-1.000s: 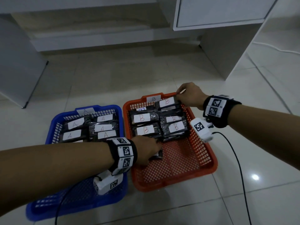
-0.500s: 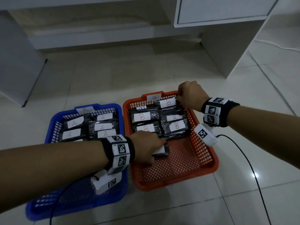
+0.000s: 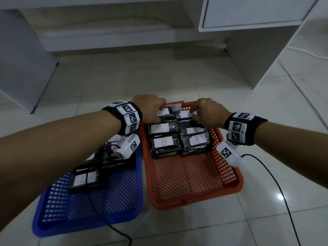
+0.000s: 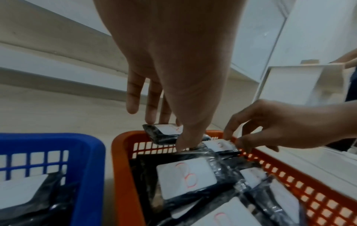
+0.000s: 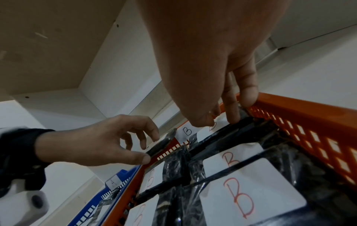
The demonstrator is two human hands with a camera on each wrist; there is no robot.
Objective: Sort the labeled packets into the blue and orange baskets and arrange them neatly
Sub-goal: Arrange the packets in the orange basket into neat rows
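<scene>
The orange basket holds two rows of black packets with white "B" labels. My left hand is over its far left corner and pinches a black B packet between thumb and fingers, tilted above the rim. My right hand is at the far right corner, thumb and fingertips pinching the far-row B packet by the rim. The blue basket on the left holds "A" packets, mostly hidden under my left forearm.
Both baskets stand side by side on a glossy tiled floor. A white cabinet rises behind on the right, a grey panel on the left. Black wrist cables trail over the floor and the blue basket.
My left hand has carried a packet from the near middle of the orange basket to its far left corner. The right hand has stayed at the far right corner.
</scene>
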